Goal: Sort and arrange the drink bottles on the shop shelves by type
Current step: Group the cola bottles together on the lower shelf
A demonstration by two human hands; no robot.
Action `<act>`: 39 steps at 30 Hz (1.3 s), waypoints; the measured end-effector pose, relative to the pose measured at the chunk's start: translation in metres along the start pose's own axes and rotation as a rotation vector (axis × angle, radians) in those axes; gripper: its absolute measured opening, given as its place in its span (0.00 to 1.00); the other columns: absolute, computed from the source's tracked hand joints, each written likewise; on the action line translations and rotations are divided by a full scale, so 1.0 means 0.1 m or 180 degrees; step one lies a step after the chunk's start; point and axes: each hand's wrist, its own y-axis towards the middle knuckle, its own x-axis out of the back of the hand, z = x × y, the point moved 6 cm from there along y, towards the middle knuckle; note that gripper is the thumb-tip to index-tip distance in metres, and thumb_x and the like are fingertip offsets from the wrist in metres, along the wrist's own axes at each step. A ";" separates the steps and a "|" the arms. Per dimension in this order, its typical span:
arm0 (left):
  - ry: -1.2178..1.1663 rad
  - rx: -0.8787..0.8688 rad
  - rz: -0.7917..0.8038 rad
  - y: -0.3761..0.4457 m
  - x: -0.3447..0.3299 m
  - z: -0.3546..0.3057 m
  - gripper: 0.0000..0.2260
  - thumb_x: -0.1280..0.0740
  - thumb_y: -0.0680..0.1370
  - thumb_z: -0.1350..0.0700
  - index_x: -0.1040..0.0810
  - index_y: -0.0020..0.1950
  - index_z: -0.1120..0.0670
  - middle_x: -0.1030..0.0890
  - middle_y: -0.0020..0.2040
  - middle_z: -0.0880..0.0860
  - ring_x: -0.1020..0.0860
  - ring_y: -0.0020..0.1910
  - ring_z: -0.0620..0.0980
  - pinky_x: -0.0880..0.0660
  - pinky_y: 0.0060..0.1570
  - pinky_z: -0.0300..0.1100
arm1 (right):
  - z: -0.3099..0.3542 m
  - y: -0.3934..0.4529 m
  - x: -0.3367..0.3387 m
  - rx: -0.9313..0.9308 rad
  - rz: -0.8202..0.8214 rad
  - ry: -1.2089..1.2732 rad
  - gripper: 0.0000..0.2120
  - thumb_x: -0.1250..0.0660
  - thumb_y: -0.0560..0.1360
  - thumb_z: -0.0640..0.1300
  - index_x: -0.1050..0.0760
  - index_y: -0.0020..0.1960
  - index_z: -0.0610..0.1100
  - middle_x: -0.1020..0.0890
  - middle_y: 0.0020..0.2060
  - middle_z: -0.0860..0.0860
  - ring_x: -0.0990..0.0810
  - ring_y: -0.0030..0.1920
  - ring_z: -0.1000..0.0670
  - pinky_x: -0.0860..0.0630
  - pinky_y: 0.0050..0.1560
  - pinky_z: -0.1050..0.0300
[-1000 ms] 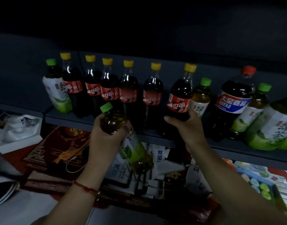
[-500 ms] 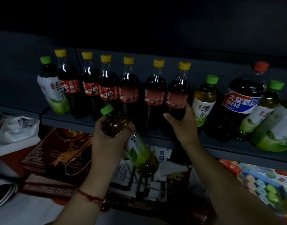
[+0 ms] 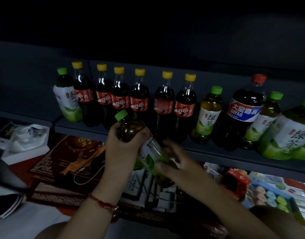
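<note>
Tea bottle (image 3: pixel 144 147): you have it tilted in front of the shelf (image 3: pixel 217 152), green cap up and to the left, base down toward the right, below the row of colas (image 3: pixel 139 99).
Left hand (image 3: pixel 124 144): wrapped round the bottle's upper body, just under the shoulder; a firm grip.
Right hand (image 3: pixel 175 161): blurred, fingers spread loosely at the bottle's lower half; whether it touches the bottle you cannot tell from this view.
Weight: it looks full, so expect some heft at the base.
Surface: smooth plastic with a glossy label, probably slippery; thin walls will give if you squeeze.
Where to hold: keep to the stiffer shoulder, or support the base with your right.
Where it belongs: likely by the teas (image 3: pixel 207 114) right of the colas, beside the big cola (image 3: pixel 243 111).
</note>
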 end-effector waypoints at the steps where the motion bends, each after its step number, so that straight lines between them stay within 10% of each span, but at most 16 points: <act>1: -0.0077 0.0015 -0.0006 -0.05 -0.01 -0.03 0.19 0.21 0.70 0.55 0.22 0.58 0.49 0.15 0.49 0.51 0.15 0.44 0.47 0.19 0.41 0.41 | 0.04 -0.08 -0.05 0.0065 0.0105 0.0052 0.28 0.28 0.72 0.56 0.35 0.69 0.64 0.23 0.59 0.67 0.24 0.58 0.65 0.26 0.59 0.64; 7: 0.0135 -0.0427 0.0246 -0.38 -0.15 -0.60 0.24 0.23 0.68 0.48 0.27 0.61 0.41 0.20 0.53 0.46 0.17 0.47 0.39 0.19 0.41 0.36 | 0.48 -0.36 0.20 0.0280 -0.0071 -0.0257 0.21 0.22 0.67 0.51 0.29 0.51 0.66 0.19 0.46 0.68 0.21 0.46 0.69 0.26 0.43 0.75; 18: 0.1406 -0.2090 0.1457 -0.47 -0.54 -2.86 0.50 0.22 0.68 0.45 0.54 0.77 0.30 0.25 0.62 0.36 0.20 0.53 0.34 0.23 0.47 0.29 | 2.14 -0.57 1.00 0.1319 -0.0298 0.0133 0.24 0.21 0.66 0.40 0.24 0.57 0.54 0.15 0.48 0.58 0.16 0.47 0.56 0.20 0.45 0.62; 21: 0.1749 -0.2662 0.1267 -0.45 -0.65 -3.45 0.50 0.21 0.67 0.43 0.53 0.77 0.31 0.32 0.64 0.28 0.24 0.56 0.28 0.26 0.52 0.26 | 2.61 -0.51 1.20 0.1539 -0.0378 0.0175 0.21 0.23 0.68 0.41 0.23 0.58 0.53 0.15 0.47 0.57 0.16 0.47 0.57 0.21 0.43 0.64; 27: 0.2246 -0.3296 0.0804 -0.15 -0.88 -4.15 0.45 0.22 0.65 0.39 0.46 0.75 0.33 0.29 0.71 0.47 0.20 0.53 0.40 0.24 0.62 0.52 | 3.38 -0.19 1.52 0.1876 -0.0827 -0.0416 0.19 0.23 0.68 0.46 0.23 0.57 0.54 0.16 0.46 0.56 0.17 0.44 0.60 0.21 0.43 0.66; 32: 0.2732 -0.3484 0.0578 0.25 -1.09 -4.49 0.46 0.21 0.66 0.44 0.44 0.77 0.41 0.22 0.55 0.44 0.19 0.47 0.48 0.19 0.51 0.48 | 3.76 0.26 1.68 0.1886 -0.1096 -0.0617 0.25 0.24 0.67 0.46 0.28 0.61 0.50 0.19 0.49 0.57 0.20 0.50 0.56 0.23 0.51 0.59; 39: 0.3082 -0.3643 0.0319 0.78 -1.30 -4.71 0.47 0.22 0.67 0.41 0.46 0.78 0.42 0.23 0.56 0.43 0.22 0.42 0.42 0.25 0.41 0.36 | 3.98 0.70 1.83 0.1612 -0.1022 -0.0178 0.21 0.28 0.70 0.42 0.27 0.61 0.49 0.18 0.52 0.51 0.20 0.52 0.51 0.23 0.58 0.49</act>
